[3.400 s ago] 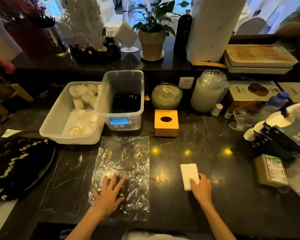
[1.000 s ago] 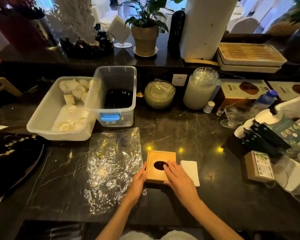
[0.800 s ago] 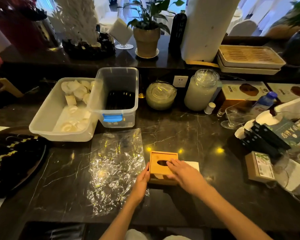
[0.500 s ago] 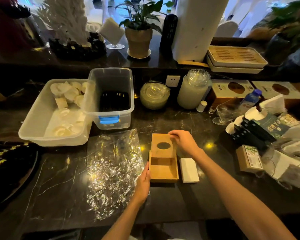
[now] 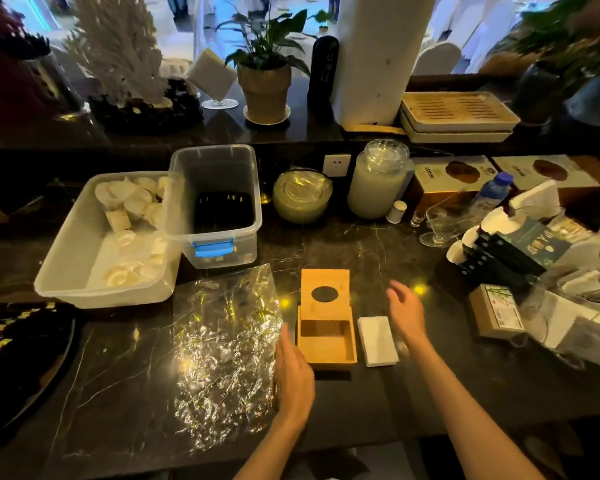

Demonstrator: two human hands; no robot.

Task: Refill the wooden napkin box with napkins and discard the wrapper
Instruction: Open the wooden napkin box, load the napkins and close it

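— Where is the napkin box right now?

— The square light-wood napkin box [image 5: 326, 342] sits open on the black marble bench [image 5: 413, 393], near its front edge. Its flat wooden lid with the dark oval hole [image 5: 325, 289] is slid off toward the back and lies just behind the open tray, touching or overlapping its far edge. The inside of the box looks bare wood.

— And the napkins?

— A small white stack of folded napkins [image 5: 377, 340] lies flat on the bench, just beside the box on its right.

— What are the hands doing?

— The left hand [image 5: 293, 375] rests at the box's near left corner, fingers loose and straight, grasping nothing; I cannot tell if it quite touches the wood. The right hand [image 5: 405, 311] hovers above the bench to the right of the lid and napkins, fingers spread, its grip released; it is blurred.

— The wrapper?

— A crinkled sheet of clear plastic wrapper [image 5: 226, 355] is spread flat to the left of the box, its right edge under the left hand.

— What else is around?

— Behind the wrapper, a clear plastic tub with a blue latch [image 5: 219, 202] leans against a wider translucent bin holding white pieces [image 5: 108, 237]. Further right stand a stack of clear glass dishes [image 5: 302, 197] and a tall glass jar of whitish contents [image 5: 376, 181]. A small cardboard packet [image 5: 496, 311] lies well to the right.
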